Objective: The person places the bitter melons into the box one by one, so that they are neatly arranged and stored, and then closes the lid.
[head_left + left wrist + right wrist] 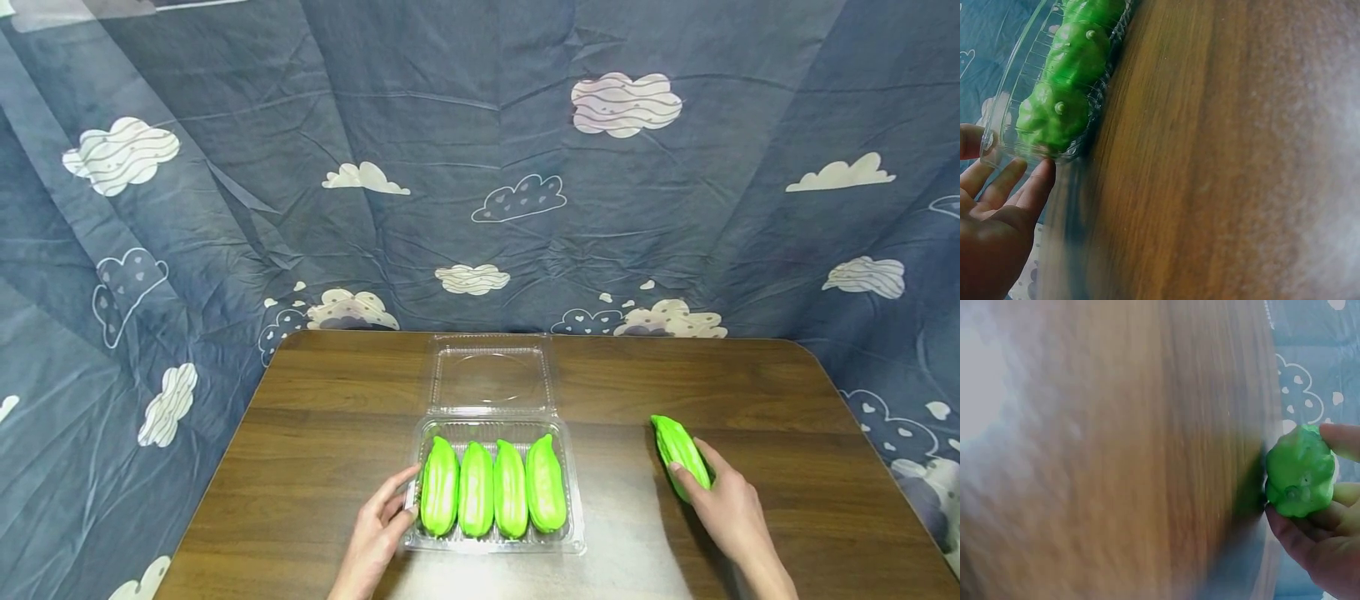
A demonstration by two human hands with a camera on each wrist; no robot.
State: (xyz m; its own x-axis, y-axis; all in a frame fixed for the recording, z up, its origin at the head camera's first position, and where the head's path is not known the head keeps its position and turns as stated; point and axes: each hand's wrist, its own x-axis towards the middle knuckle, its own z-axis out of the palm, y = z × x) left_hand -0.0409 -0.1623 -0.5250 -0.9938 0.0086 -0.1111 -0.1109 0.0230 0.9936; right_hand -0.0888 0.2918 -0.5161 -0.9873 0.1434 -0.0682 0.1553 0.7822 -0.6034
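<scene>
A clear plastic clamshell box point(491, 546) sits on the table with its lid folded back. Several bright green ridged gourds point(474, 487) lie side by side in its base, stem ends pointing away. At the box's left wall is my left hand point(377, 525), its slightly bent fingers touching the edge; in the left wrist view its fingertips point(1044, 167) meet the outside near the rim. Over on the right, my right hand point(731, 504) grips another green gourd point(678, 450), thumb on one side and fingers on the other. The right wrist view shows that gourd point(1300, 475) end-on, low over the tabletop.
The brown wood-grain table point(337, 400) has rounded far corners. The open lid point(491, 375) extends toward its far edge. Behind and around hangs a dark blue cloth point(450, 225) with white cloud prints.
</scene>
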